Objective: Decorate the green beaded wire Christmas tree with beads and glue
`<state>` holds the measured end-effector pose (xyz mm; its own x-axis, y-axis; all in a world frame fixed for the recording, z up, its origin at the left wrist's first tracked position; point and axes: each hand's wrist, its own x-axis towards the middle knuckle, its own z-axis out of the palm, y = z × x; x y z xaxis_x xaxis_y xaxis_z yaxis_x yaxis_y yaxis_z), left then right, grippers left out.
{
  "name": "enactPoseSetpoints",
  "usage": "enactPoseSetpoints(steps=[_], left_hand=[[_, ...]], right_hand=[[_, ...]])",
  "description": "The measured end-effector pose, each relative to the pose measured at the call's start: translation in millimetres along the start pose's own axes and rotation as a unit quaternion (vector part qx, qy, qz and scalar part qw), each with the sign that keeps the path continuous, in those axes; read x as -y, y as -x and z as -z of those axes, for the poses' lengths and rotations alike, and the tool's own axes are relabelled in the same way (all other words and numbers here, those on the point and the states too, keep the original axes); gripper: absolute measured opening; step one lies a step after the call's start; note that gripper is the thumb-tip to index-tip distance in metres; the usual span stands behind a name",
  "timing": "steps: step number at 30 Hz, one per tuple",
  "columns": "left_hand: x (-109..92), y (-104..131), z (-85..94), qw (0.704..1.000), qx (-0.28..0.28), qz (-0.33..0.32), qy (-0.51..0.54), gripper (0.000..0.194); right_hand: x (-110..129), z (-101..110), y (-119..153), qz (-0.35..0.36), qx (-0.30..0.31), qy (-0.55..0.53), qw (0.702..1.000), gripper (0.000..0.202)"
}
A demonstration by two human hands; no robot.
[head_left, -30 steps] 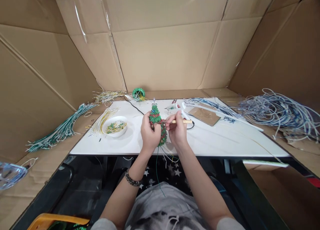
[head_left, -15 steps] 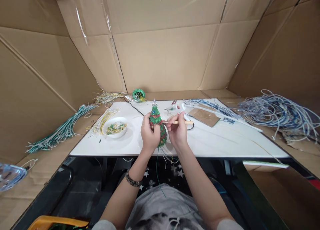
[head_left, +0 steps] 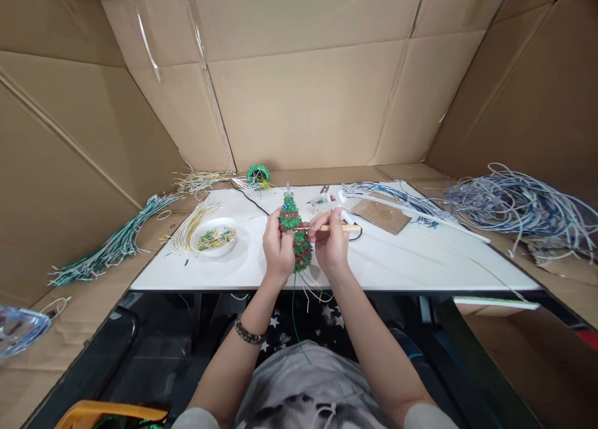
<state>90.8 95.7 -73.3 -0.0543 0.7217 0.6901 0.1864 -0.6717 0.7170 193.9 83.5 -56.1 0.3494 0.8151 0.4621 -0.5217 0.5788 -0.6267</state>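
A small green beaded Christmas tree (head_left: 294,226) with red beads and a clear star on top stands upright over the white table (head_left: 402,261). My left hand (head_left: 276,249) grips its left side. My right hand (head_left: 331,245) holds a wooden-handled tool (head_left: 340,228) level, with its thin metal tip touching the tree's middle. Thin wires, one green, hang from the tree's base below the table edge.
A white bowl (head_left: 215,236) of small green and yellow bits sits left of the hands. Yellow wires (head_left: 189,222), green-white wire bundles (head_left: 112,245) and blue-grey wires (head_left: 518,205) lie around. A cardboard piece (head_left: 380,215) and a green beaded ring (head_left: 258,174) lie behind. Cardboard walls enclose the table.
Hands, tree and tool stay nearly in place. The tool tip has shifted a little against the tree, and the view has moved slightly.
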Motion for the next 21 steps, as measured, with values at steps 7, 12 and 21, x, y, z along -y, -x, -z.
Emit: enactPoseSetpoints(steps=[7,12,21], left_hand=[[-4.0,-1.5,-1.2,1.000,-0.007,-0.007,-0.018,0.035],[-3.9,-0.8,-1.0,1.000,-0.005,-0.006,0.012,0.035],[-3.5,-0.8,-0.6,1.000,-0.005,-0.011,0.026,0.037]], right_hand=[[1.2,-0.6,1.5,0.020,0.012,0.016,1.000,0.059],[-1.0,1.4,4.1,0.063,0.021,0.048,0.997,0.060],[-4.5,4.8,2.6,0.071,0.020,0.102,0.992,0.061]])
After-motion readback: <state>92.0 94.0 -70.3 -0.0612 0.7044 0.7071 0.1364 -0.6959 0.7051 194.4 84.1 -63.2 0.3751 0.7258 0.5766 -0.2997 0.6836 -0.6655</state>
